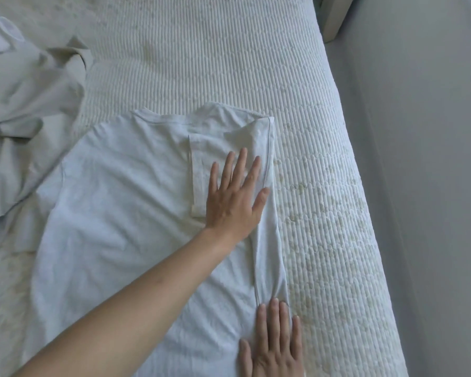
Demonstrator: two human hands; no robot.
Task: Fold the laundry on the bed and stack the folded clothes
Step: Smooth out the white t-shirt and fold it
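Head view: white cotton T-shirt (114,213) spread flat on the ribbed cream quilted bed (201,63), centre of frame, one side folded inward.

Left hand (235,200), fingers straight and spread, presses the turned-in sleeve at centre, likely to hold the crease. Right hand (273,338), flat at the lower edge, pins the folded strip's lower end; neither grips anything. Crumpled pale grey-beige laundry (25,104) waits unfolded at upper left. No stack visible.
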